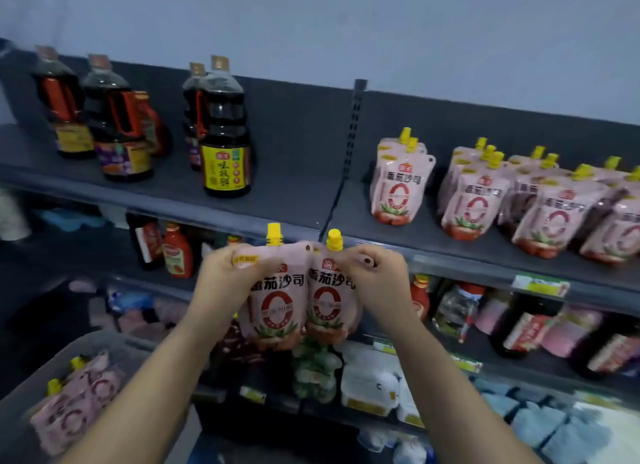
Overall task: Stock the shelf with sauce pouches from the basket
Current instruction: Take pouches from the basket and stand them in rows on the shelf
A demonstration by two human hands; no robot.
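Two pink sauce pouches with yellow caps hang upright side by side in front of the shelf edge. My left hand [225, 283] grips the top corner of the left pouch [277, 301]. My right hand [377, 280] grips the top corner of the right pouch [327, 304]. On the top shelf [301, 200] to the right, several matching pouches [471, 200] stand in rows. The grey basket [27, 391] at lower left holds more pouches [76, 398] lying flat.
Dark soy sauce bottles [225, 138] stand on the left part of the top shelf, with bare shelf between them and the pouch rows. A slotted upright [353, 131] divides the shelf bays. Lower shelves carry ketchup bottles [178, 256], jars and packets.
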